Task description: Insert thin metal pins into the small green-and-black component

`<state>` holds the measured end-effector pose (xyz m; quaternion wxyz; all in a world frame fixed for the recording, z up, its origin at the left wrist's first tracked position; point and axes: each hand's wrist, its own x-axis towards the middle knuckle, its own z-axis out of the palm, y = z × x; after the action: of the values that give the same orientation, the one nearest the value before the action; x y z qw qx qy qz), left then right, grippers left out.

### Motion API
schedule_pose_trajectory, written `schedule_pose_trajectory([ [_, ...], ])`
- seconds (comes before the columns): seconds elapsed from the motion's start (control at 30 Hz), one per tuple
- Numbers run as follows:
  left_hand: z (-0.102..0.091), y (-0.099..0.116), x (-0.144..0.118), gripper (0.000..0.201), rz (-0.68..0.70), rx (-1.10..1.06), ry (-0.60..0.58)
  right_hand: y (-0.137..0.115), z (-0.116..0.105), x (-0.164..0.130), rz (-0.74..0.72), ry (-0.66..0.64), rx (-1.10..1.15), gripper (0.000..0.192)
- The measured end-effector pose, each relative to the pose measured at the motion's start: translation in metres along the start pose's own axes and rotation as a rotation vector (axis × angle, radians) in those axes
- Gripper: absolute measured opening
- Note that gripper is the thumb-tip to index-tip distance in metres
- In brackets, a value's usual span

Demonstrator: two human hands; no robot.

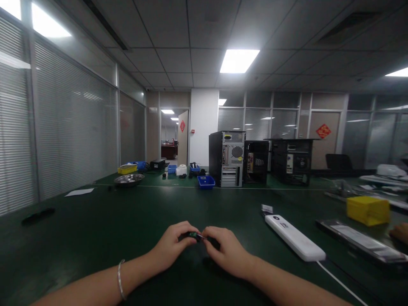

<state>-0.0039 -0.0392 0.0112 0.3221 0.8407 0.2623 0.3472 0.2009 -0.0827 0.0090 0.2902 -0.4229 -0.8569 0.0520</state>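
Low over the green table, my two hands meet at the fingertips. Between thumb and fingers, my left hand (174, 243) pinches a small green circuit board (193, 234) with dark parts on it. My right hand (225, 248) is closed, its thumb and forefinger pressed around a thin, shiny piece (200, 236) that touches or nearly touches the board. What exactly this piece is stays too small to tell. The palm and lower fingers of both hands are partly hidden. A bracelet (120, 279) circles my left wrist.
A white power strip (295, 238) with a cord lies to the right, beside a flat metal-and-black device (360, 240) and a yellow bin (368, 210). Another person's hand (400, 233) shows at the right edge. Computer towers (232, 159), a blue tray (206, 182) and a metal bowl (128, 180) stand farther back.
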Motion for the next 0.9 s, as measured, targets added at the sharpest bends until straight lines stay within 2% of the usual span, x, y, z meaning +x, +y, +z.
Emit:
schedule_pose_trajectory([
  [0.27, 0.005, -0.009, 0.004, 0.023, -0.152, -0.281, 0.020, -0.001, -0.001, 0.002, 0.066, 0.007, 0.008, 0.017],
  [0.47, 0.004, -0.005, 0.005, 0.028, -0.264, -0.513, 0.051, 0.000, 0.000, 0.003, 0.098, 0.012, -0.002, 0.016],
  [0.73, 0.002, -0.014, 0.007, 0.041, -0.374, -0.815, 0.192, 0.001, 0.000, 0.003, 0.118, 0.000, -0.034, 0.016],
  [0.83, 0.001, -0.016, 0.009, 0.038, -0.384, -0.869, 0.229, 0.003, 0.001, 0.003, 0.127, 0.018, -0.036, 0.016],
  [0.9, 0.000, -0.017, 0.010, 0.032, -0.364, -0.826, 0.226, 0.003, 0.001, 0.004, 0.130, 0.038, -0.040, 0.016],
])
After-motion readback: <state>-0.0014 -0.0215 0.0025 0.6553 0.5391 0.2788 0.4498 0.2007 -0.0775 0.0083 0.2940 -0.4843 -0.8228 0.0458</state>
